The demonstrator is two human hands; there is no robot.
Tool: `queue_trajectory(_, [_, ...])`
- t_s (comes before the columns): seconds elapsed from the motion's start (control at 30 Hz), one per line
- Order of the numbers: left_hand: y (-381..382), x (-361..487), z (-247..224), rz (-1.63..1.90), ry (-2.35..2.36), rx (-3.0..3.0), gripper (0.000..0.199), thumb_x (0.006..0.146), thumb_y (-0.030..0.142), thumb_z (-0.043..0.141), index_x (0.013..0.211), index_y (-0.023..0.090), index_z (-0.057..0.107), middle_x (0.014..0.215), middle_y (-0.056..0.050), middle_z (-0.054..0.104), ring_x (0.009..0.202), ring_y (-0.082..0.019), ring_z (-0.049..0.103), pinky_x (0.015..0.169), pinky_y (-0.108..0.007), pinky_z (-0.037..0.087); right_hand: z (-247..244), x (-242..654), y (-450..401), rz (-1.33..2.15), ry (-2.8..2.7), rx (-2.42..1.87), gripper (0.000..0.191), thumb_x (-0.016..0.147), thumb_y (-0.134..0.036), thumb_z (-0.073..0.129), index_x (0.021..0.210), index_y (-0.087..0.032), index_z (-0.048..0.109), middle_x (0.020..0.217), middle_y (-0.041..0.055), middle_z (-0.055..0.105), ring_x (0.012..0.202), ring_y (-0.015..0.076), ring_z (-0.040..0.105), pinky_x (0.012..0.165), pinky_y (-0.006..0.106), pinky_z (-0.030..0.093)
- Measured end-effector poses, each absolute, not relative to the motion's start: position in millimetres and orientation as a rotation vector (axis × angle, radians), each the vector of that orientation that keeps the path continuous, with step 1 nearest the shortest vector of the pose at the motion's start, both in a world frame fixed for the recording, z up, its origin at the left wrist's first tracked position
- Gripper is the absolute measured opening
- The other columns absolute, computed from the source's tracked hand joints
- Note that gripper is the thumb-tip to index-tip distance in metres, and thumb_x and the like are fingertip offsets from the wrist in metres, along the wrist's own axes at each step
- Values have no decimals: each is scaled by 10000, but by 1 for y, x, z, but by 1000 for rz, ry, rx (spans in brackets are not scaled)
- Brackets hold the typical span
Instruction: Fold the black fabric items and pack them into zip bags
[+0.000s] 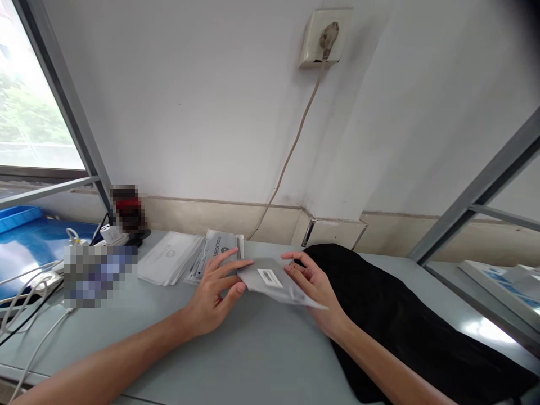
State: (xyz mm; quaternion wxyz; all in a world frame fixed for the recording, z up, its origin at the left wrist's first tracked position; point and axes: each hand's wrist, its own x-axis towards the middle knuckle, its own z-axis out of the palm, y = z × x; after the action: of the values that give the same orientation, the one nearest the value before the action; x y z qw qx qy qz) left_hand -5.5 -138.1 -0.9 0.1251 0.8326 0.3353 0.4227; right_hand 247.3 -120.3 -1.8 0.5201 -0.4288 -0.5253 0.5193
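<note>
A translucent plastic bag (276, 287) with a white barcode label (270, 278) lies between my two hands above the grey table. My left hand (217, 289) has its fingers spread, the fingertips and thumb at the bag's left edge. On the other side, my right hand (312, 284) is at the bag's right part, its fingers bent and apart; part of the bag covers the palm. Behind my left hand is a pile of printed bags (217, 244), next to a stack of frosted bags (169, 256).
Black cloth (379, 304) covers the table's right side, under my right forearm. Power strips and white cables (42, 281) lie at the left. A plugged-in cord (295, 140) hangs down the wall. Metal frame bars (476, 197) stand at both sides.
</note>
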Motion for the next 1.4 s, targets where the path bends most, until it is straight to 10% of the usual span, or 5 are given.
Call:
queue_trajectory(0.3, [-132,-7,-10,1252,1105,2205,535,993,53,347,1365,285,655,1019,-51,648,829,-160,594,746,-284,506,-2,243,-124,1286,-1322,-975,298,870,-488,687,791,-204,643,751,-6,574,507,92,403,433,237,382])
queue_trajectory(0.57, [-136,-3,-9,1166,1143,2084,502,958,187,591,1442,319,589,1091,-60,652,879,-183,596,555,-207,466,-3,247,-120,1082,-1386,-1088,408,876,-611,711,799,-212,673,661,-35,444,587,122,382,501,246,337])
queue_trajectory(0.77, [-134,-2,-1,1270,1166,1994,152,948,317,655,978,228,774,1037,-80,553,955,-215,554,607,-231,465,-3,250,-120,1105,-1473,-981,457,923,-606,644,737,-200,740,1079,85,633,762,184,517,570,289,409])
queue_trajectory(1.17, [-129,5,-2,1203,1013,1494,403,985,587,583,1050,192,627,923,-43,715,840,-225,679,727,-320,561,-3,249,-124,1158,-1528,-969,477,976,-610,574,866,-218,821,749,38,609,676,171,494,635,317,450])
queue_trajectory(1.4, [-129,7,-4,1031,789,1396,545,892,484,778,1302,220,534,1215,-103,730,1033,-274,733,890,-405,606,-5,244,-121,1103,-1482,-986,353,907,-562,711,841,-227,622,792,-24,559,659,130,454,610,278,407])
